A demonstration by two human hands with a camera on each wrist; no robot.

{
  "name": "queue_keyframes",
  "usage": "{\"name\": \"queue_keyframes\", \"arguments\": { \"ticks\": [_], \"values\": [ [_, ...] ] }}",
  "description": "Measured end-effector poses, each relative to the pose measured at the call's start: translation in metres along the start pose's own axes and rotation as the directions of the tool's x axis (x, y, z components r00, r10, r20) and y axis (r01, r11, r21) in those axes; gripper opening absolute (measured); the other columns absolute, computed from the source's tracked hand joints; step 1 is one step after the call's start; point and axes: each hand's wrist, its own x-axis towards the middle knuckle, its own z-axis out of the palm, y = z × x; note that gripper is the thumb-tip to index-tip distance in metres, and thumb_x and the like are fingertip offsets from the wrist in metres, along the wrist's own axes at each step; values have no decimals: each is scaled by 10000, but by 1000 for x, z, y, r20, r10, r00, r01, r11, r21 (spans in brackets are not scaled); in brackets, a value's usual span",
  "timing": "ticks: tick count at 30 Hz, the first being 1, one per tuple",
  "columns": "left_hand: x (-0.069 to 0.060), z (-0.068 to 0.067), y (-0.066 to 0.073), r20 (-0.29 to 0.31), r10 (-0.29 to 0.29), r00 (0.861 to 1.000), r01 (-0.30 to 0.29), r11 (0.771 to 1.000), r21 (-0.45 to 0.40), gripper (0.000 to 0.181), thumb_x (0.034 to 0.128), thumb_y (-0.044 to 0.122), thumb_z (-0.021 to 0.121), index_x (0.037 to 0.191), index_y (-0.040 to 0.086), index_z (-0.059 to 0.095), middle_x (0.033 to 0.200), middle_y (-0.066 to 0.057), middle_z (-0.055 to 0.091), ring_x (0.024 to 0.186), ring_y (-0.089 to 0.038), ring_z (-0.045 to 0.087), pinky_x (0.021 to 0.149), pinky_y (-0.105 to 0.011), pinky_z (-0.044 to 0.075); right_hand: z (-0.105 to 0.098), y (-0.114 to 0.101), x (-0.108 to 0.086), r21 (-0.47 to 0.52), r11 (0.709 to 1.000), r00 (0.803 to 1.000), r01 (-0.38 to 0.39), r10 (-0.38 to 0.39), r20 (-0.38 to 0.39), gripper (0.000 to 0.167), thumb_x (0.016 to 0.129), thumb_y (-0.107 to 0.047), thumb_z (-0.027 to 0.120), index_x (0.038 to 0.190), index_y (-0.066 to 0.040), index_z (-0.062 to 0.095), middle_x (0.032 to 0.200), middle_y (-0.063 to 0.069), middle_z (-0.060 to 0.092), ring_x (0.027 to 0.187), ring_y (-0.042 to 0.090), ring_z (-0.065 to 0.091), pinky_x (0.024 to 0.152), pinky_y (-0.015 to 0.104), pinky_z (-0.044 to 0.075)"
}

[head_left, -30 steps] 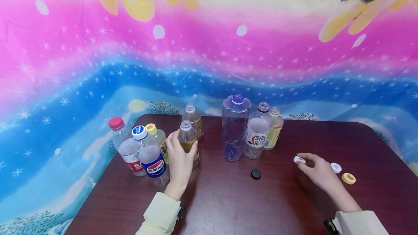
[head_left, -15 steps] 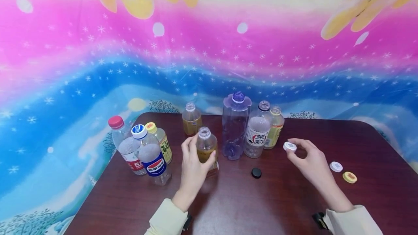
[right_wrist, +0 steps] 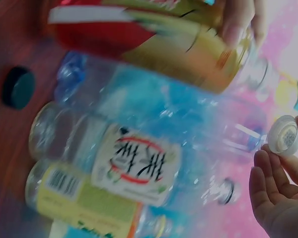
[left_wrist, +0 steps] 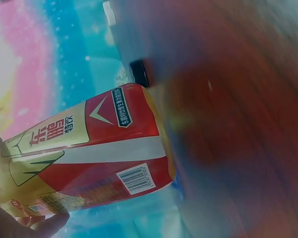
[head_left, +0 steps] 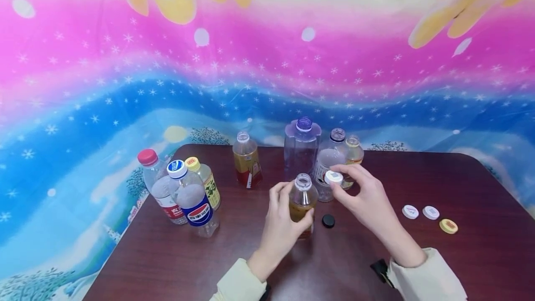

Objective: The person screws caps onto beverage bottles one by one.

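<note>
One uncapped bottle (head_left: 302,206) in left grip (head_left: 279,226), contents unclear

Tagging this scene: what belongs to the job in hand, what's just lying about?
In the job:
open bottle, held by left hand
white cap, pinched by right hand

Seemingly just lying about now, untouched:
three capped bottles
four other open bottles
black cap
yellow cap
two loose white caps
</note>
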Motion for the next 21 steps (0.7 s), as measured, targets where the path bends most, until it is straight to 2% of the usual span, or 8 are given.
{"name": "queue_keyframes", "arguments": {
  "ticks": [5,7,10,15,21],
  "values": [
    [-3,7,4,32,48,998,-48,999,5,703,729,195,810,1319,62,451,1255,-131,429,1079,-236,590,889,-353,547,7,-11,4,9,1000,997,-8,8,72,273,815,-73,697,1087,-91,686,1030,64,683,878,142,584,719,189,471],
    [-4,9,5,42,51,998,-51,999,3,710,726,199,814,1317,61,448,1258,-130,424,1084,-236,586,896,-353,543,10,-12,5,19,999,994,-26,24,105,275,825,-80,689,1099,-85,680,1044,68,680,881,166,602,718,236,498],
    [-5,11,5,54,51,997,-50,999,-3,714,726,200,815,1319,66,441,1260,-126,418,1085,-233,584,900,-358,542,13,-12,4,33,999,989,-41,36,140,284,826,-72,679,1110,-74,672,1053,79,673,868,192,614,700,245,508],
    [-6,14,5,66,49,997,-49,999,-15,714,730,207,812,1318,70,432,1263,-120,410,1099,-233,573,910,-365,537,17,-11,3,47,999,988,-25,18,156,300,820,-49,679,1120,-65,666,1039,75,667,857,198,614,682,265,518],
    [-6,15,5,82,37,996,-36,999,-11,716,745,229,804,1327,75,417,1322,-139,404,1141,-261,565,926,-396,531,18,-10,3,40,999,986,4,-11,168,301,813,-49,691,1112,-82,667,1039,49,667,891,163,606,725,319,528]
  ]
}}
